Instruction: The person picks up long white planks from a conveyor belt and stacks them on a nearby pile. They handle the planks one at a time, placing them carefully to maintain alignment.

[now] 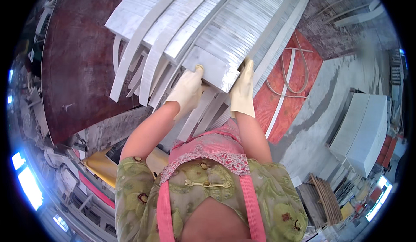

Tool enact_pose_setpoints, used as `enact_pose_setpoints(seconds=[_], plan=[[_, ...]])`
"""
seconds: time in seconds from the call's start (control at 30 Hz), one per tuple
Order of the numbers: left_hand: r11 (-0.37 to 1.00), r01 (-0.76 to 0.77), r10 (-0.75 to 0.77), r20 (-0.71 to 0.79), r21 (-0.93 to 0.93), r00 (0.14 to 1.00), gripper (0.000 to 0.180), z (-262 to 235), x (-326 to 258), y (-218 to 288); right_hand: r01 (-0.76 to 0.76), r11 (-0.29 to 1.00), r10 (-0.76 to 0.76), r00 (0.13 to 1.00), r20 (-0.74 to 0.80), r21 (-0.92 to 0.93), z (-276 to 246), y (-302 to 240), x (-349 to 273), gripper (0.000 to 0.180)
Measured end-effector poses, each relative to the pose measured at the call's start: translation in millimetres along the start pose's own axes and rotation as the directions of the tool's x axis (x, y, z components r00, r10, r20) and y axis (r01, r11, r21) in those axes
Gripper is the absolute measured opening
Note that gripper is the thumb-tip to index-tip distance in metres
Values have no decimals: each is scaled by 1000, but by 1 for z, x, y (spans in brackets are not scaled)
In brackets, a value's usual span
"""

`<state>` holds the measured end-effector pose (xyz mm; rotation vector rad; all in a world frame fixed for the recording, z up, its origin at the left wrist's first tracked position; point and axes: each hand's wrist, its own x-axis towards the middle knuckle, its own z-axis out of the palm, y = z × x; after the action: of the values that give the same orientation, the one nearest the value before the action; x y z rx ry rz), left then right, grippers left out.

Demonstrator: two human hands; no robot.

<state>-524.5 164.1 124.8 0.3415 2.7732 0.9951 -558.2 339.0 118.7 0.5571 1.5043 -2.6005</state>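
Observation:
Both of my hands wear cream rubber gloves. A white, grey-veined marble-like tile [211, 67] lies between them, at the near end of a long row of similar tiles [247, 23] packed face to face. My left hand [187, 90] clasps the tile's near left corner, its thumb on top and its other fingers mostly hidden beneath. Against the right edge, my right hand [243, 88] grips with fingers pointing away from me. A shiny patch [229, 78] shows on the tile's near right corner. Long pale flat strips [160, 47] run over the row and droop off its near end.
A dark red-brown board [78, 64] stands on the left. To the right are an orange-red sheet [286, 86] with a looped strip [303, 77] on it, and the grey floor [312, 112]. Farther right sit a large pale block stack [362, 131] and wooden slats [325, 198].

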Motion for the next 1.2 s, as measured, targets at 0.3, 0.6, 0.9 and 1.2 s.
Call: enact_pose_setpoints(seconds=[0.3,0.6,0.9,1.2], plan=[[1000,-31,31,-12,3,999,24,4,-1,-1,63,922,-157,963,-220,-381,17,21,10,69],[521,285,-344,107,-804,933,41,4,-35,16,14,961,-54,989,-136,-278,-8,19,2,63],[10,378,-425,338,-926,840,50,23,-48,-2,210,977,-201,953,-227,17,-95,22,-17,69],[995,58,-59,-9,-77,998,24,42,-13,-26,122,971,-186,924,-334,-204,-8,52,14,49]])
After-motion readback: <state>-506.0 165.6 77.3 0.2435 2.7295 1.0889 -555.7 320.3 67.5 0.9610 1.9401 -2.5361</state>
